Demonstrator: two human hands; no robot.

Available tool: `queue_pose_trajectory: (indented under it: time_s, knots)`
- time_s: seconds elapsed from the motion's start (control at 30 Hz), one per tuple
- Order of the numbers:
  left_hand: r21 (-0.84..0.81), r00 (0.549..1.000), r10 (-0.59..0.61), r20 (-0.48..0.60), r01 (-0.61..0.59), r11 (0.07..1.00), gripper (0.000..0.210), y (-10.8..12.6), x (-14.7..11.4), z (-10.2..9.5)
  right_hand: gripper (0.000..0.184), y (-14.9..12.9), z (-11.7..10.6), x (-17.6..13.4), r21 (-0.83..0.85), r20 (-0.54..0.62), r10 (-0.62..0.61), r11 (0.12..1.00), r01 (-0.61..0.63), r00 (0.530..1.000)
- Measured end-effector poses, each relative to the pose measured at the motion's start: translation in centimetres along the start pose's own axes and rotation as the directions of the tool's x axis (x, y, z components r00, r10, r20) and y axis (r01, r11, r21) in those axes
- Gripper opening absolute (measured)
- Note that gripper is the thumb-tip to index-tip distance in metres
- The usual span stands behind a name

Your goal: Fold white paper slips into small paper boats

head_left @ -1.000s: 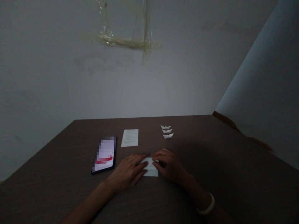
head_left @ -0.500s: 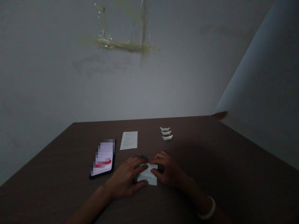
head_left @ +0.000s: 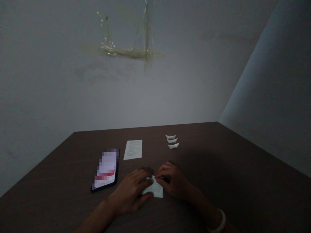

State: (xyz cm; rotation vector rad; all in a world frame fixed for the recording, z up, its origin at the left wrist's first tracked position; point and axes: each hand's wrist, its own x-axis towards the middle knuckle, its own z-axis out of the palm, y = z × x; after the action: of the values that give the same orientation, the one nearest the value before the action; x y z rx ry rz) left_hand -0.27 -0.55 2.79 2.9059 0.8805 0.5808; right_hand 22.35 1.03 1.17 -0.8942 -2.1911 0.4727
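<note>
A small sheet of printed paper (head_left: 156,191) lies on the brown table between my two hands. My left hand (head_left: 134,191) rests over its left side, fingers apart, the thumb near the bottom edge and the fingertips on the paper. At the upper right corner, my right hand (head_left: 173,181) pinches the paper between thumb and index finger. Part of the sheet is hidden under the left fingers, and its far edge is partly covered. Beyond the right hand, three small folded paper boats (head_left: 172,141) stand in a row, one behind another.
A phone (head_left: 105,170) with a lit, pixelated screen lies left of my left hand. Behind it, toward the wall, is another printed paper (head_left: 133,149). The table (head_left: 230,161) meets a grey wall (head_left: 182,90) with tape strips (head_left: 123,52). A pale bracelet (head_left: 220,223) circles my right wrist.
My right thumb and index finger have come together at the paper's upper corner. My left hand stays over the sheet. The whole view has shifted slightly.
</note>
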Motion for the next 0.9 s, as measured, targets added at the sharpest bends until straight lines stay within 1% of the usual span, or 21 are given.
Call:
queue_pose_trajectory:
  time_s: [0.13,0.37,0.53,0.63,0.73,0.83,0.9]
  knots:
    - [0.004,1.000,-0.002,0.025,0.002,1.000,0.026,0.18,0.13,-0.27,0.009,0.10,0.09,-0.07,0.003,0.001,0.023,1.000,-0.023,1.000]
    - [-0.017,1.000,-0.001,0.029,0.001,1.000,0.025,0.16,0.11,-0.28,0.014,-0.22,0.01,-0.12,-0.033,0.012,0.056,0.998,-0.055,0.998]
    - [-0.023,1.000,0.002,0.030,-0.001,1.000,0.024,0.10,0.07,-0.22,0.016,-0.16,-0.04,-0.08,-0.054,0.024,0.056,0.997,-0.055,0.998]
    - [-0.014,1.000,0.003,0.010,-0.003,1.000,0.029,0.05,0.02,-0.14,0.020,-0.01,0.06,-0.18,-0.055,0.026,0.077,0.996,-0.076,0.997]
    - [-0.027,1.000,-0.012,-0.008,0.011,1.000,0.039,0.00,0.03,-0.10,0.023,-0.04,0.11,-0.34,-0.036,0.015,0.093,0.995,-0.093,0.996]
    - [-0.063,1.000,-0.019,0.001,0.019,0.998,0.045,0.00,0.14,-0.15,0.024,-0.19,0.07,-0.47,-0.006,0.005,0.120,0.993,-0.120,0.993]
    - [-0.075,0.999,-0.038,0.006,0.038,0.996,0.048,-0.01,0.20,-0.18,0.024,-0.28,0.00,-0.50,0.010,0.019,0.140,0.990,-0.141,0.990]
